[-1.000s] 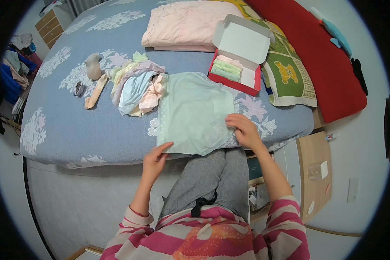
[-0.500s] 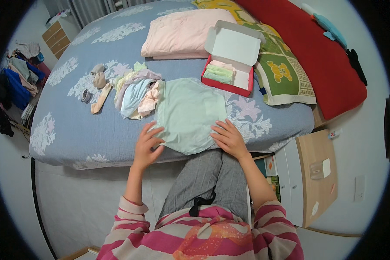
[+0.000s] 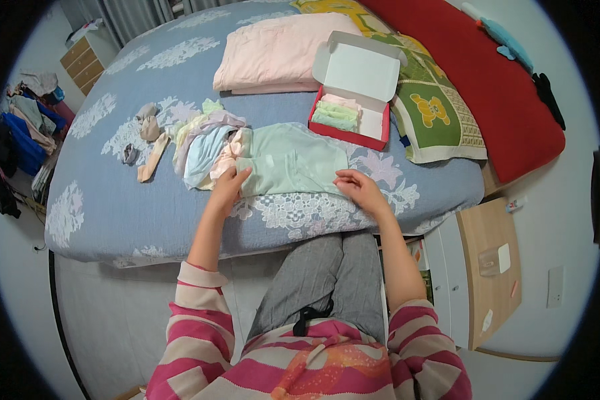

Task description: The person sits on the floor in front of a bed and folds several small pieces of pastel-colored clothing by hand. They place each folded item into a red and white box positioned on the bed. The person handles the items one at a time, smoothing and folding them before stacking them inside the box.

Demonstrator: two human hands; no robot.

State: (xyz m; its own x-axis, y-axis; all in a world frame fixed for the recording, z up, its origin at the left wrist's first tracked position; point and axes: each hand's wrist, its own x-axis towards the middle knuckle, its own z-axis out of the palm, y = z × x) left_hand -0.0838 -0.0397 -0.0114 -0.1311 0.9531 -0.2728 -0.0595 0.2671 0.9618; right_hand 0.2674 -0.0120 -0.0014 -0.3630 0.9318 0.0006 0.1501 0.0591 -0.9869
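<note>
A pale green garment (image 3: 293, 160), which looks like a pair of briefs, lies folded into a wide band on the bed. My left hand (image 3: 229, 189) is at its lower left corner, fingers and thumb apart, beside the clothes pile. At the right end, my right hand (image 3: 363, 191) reaches in with slightly bent fingers and its thumb apart, the fingertips touching or close to the garment's edge. Against the garment's left side rests a pile of pastel clothes (image 3: 207, 150). Beyond it stands an open red box (image 3: 350, 133) with a white lid, holding folded pink and green cloth (image 3: 337, 115).
Rolled socks (image 3: 148, 120) and a beige strip of cloth (image 3: 153, 158) lie left of the pile. Farther back is a folded pink quilt (image 3: 273, 53). A green patterned blanket (image 3: 433, 110) and red headboard (image 3: 473, 80) border the right. A wooden-topped cabinet (image 3: 493, 267) stands at lower right.
The near part of the green garment has been folded away from me, so it is now narrower. My left hand has moved farther from me; the right has shifted slightly right.
</note>
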